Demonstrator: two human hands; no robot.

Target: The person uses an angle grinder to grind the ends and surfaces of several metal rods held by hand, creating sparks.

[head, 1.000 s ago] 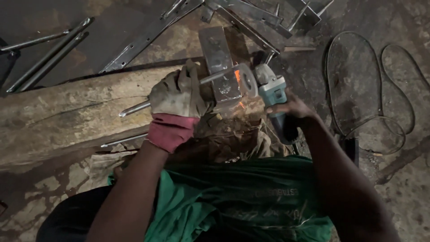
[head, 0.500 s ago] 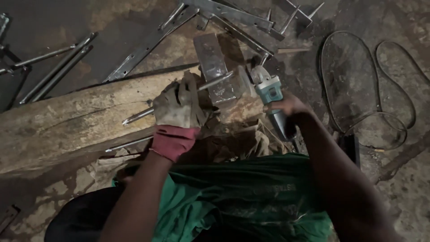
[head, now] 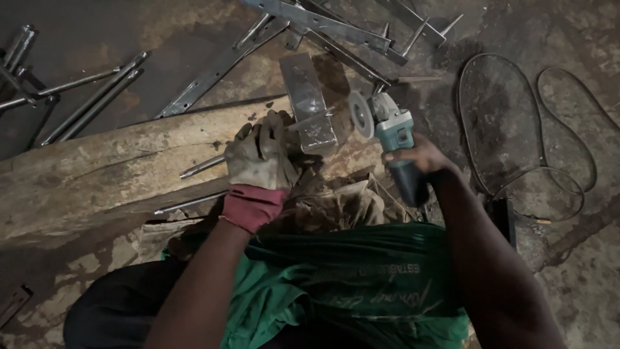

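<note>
Head view: the gloved left hand (head: pixel 259 157) is clenched around a thin steel rod (head: pixel 201 167) lying across the wooden beam (head: pixel 97 174), its long axis running left to right. Just right of the rod's far end, the right hand (head: pixel 415 157) is wrapped around an angle grinder (head: pixel 394 139), disc apart from the metal.

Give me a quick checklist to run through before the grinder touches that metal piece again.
1. Left hand gloved and gripping the metal rod: ok.
2. Right hand on the angle grinder: holds the body, but bare, no glove: not ok.
3. Grinding disc clear of the flat steel piece: apart, beside it: ok.
4. Steel piece resting steady on the wooden beam: no clamp visible: cannot tell.
5. Power cable away from the disc: looped on the floor to the right: ok.
6. Disc spinning or stopped: cannot tell.
</note>
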